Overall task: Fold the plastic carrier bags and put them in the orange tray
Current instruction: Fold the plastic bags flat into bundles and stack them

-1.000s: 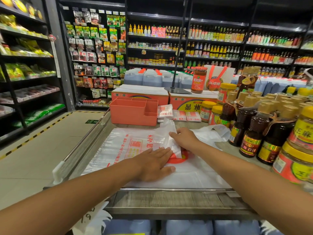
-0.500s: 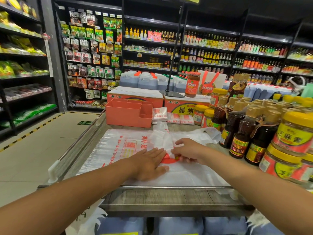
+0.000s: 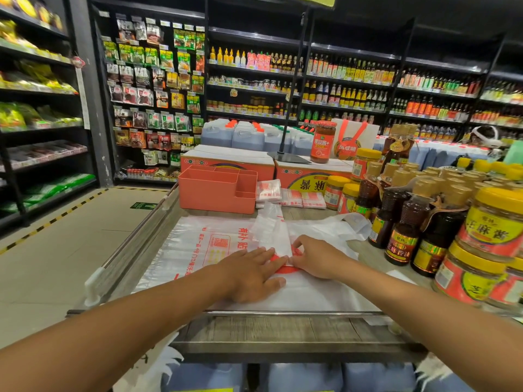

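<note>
A white plastic carrier bag [image 3: 195, 247] with red print lies spread on the wooden table top. My left hand [image 3: 252, 274] rests flat on its middle, fingers straight. Right beside it, my right hand [image 3: 314, 257] pinches a fold of the bag, which rises in a crumpled ridge [image 3: 270, 227] toward the back. The orange tray [image 3: 218, 190] with several compartments stands behind the bag at the table's back left. Folded bags [image 3: 288, 195] lie stacked to the tray's right.
Sauce bottles [image 3: 402, 222] and yellow-lidded jars [image 3: 492, 222] crowd the table's right side. Orange cartons [image 3: 229, 161] and a big jar [image 3: 322, 141] stand behind the tray. A metal rail [image 3: 283, 313] edges the table front. Open floor [image 3: 56, 250] lies left; shelves line the back.
My right hand has drawn back from the far part of the bag to beside my left hand, bringing a fold with it. My left hand stays flat on the bag.
</note>
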`<state>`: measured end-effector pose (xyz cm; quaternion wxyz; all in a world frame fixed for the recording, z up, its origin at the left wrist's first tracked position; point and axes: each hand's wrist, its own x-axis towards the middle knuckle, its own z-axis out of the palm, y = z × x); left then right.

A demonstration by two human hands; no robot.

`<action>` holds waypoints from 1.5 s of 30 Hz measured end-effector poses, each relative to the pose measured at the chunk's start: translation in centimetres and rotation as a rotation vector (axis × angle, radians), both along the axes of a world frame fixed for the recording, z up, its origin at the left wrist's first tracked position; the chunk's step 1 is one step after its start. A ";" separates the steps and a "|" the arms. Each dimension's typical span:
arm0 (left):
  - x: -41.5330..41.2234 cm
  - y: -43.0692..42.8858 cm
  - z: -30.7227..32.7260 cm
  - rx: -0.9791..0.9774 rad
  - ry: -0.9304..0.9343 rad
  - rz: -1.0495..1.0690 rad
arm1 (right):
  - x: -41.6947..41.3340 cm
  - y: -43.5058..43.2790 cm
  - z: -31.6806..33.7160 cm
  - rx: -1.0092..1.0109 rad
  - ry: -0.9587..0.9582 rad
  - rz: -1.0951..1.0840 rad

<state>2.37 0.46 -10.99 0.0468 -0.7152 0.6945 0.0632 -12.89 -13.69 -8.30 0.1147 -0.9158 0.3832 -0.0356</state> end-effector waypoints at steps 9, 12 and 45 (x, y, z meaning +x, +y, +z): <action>0.1 -0.1 0.0 -0.005 -0.005 -0.024 | 0.4 -1.7 2.6 0.044 0.034 0.084; 0.1 -0.1 -0.1 -0.007 -0.004 -0.026 | 1.9 -2.3 3.7 -0.022 0.015 0.130; -0.2 0.2 0.2 0.022 0.009 -0.004 | 12.1 -9.6 -0.7 -0.129 0.283 0.063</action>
